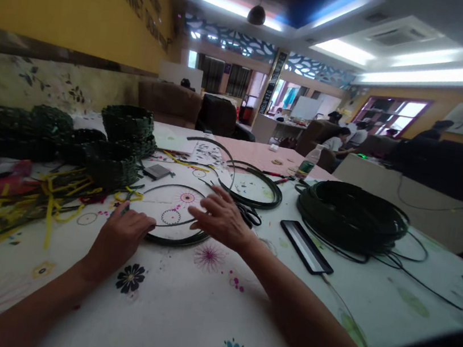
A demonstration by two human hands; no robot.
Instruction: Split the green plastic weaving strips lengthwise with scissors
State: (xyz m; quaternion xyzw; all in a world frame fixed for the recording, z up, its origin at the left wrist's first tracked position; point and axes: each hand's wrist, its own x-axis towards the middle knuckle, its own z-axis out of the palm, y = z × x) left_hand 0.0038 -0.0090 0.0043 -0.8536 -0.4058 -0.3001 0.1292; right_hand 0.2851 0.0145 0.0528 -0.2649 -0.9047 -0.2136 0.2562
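Observation:
My left hand (pixel 122 237) is closed, thumb and fingers pressed together on a thin dark green strap (pixel 175 224) that curves toward the right. My right hand (pixel 225 218) hovers just past the far end of that curve, its fingers apart and slightly blurred. Below both hands a small coil of dark strap (pixel 181 242) lies on the flowered tablecloth (pixel 177 315). Black-handled scissors (pixel 253 217) sit partly hidden behind my right hand. Beyond them is another loose strap coil (pixel 273 198).
Woven dark green baskets (pixel 126 124) stand at the left, behind yellow and green strap scraps (pixel 51 200). On the right are a big strap roll (pixel 350 219), a black-framed lamp panel (pixel 306 247) with its cable, and a plastic bottle (pixel 308 162). People (pixel 339 140) sit farther back.

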